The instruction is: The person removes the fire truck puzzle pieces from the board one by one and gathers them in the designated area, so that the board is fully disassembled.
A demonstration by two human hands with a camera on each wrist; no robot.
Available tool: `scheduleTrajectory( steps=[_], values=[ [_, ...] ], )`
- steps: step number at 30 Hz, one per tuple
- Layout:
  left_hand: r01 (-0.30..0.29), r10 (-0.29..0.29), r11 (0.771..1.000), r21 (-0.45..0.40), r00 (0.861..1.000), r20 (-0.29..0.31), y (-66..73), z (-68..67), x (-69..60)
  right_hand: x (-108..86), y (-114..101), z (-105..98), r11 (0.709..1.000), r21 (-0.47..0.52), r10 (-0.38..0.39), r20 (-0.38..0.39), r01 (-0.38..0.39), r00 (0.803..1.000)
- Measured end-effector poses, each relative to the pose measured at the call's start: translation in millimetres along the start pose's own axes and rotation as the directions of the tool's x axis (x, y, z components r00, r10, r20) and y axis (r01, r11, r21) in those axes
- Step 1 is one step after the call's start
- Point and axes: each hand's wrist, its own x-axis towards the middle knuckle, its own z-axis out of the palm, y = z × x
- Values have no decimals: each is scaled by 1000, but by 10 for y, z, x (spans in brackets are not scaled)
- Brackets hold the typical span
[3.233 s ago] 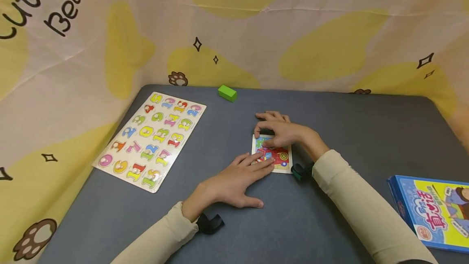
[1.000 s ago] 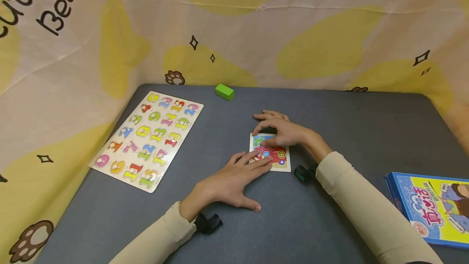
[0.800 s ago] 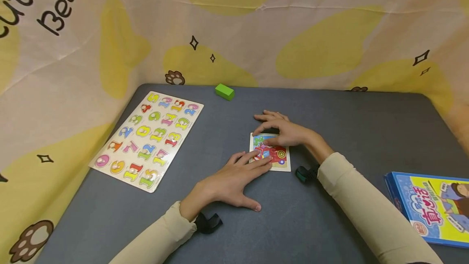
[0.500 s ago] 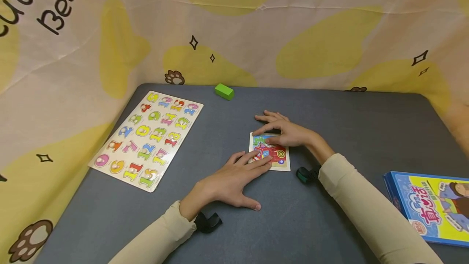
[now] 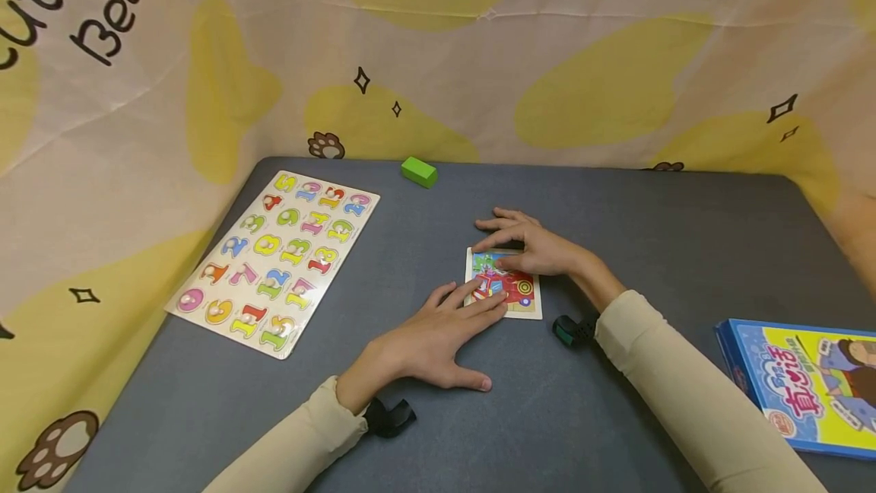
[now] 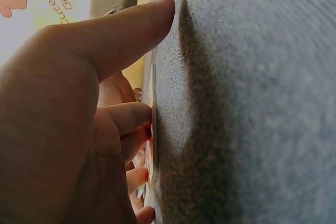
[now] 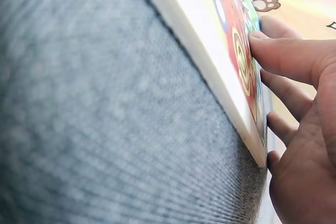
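A small square picture board (image 5: 528,309) with a red vehicle on it lies flat on the grey table, its pale thick edge (image 7: 202,72) showing in the right wrist view. My left hand (image 5: 438,345) rests its straight fingertips on the board's near left part, the thumb stretched out apart over the table. Coming from the far right, my right hand (image 5: 544,248) touches the picture with its thumb; its index finger reaches the top left corner and the other fingers extend past the far edge. Both hands cover parts of the picture.
To the left lies a white number puzzle board (image 5: 277,261) with coloured knobbed numerals. A green block (image 5: 419,172) is near the table's back edge. At the right sits a blue and yellow box (image 5: 807,390). A printed cloth (image 5: 438,44) hangs behind the grey table (image 5: 520,432).
The view has shifted slightly since the earliest frame. My right index finger has straightened a little and its thumb has slid slightly right on the board. My left hand stays in place.
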Motion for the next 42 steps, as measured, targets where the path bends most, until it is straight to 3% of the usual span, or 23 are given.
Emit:
scheduleTrajectory(
  steps=[6,14,28,35,42],
  values=[
    [5,-5,1000,7,1000,2,3,-7,-2,-8,-46,15,1000,-19,0,-28,-1,1000],
    [5,-5,1000,19,1000,-8,6,-5,6,-20,-89,64,989,-147,-43,-84,30,996],
    [12,-12,1000,21,1000,-4,-5,-21,14,-14,-161,89,974,-221,-73,-93,51,993],
    [11,-11,999,30,1000,-25,-2,-25,7,-2,-149,98,978,-203,-64,-106,42,992],
    [5,-5,999,31,999,-31,-23,-2,14,-13,-28,32,994,-113,-17,-152,0,988]
  ],
)
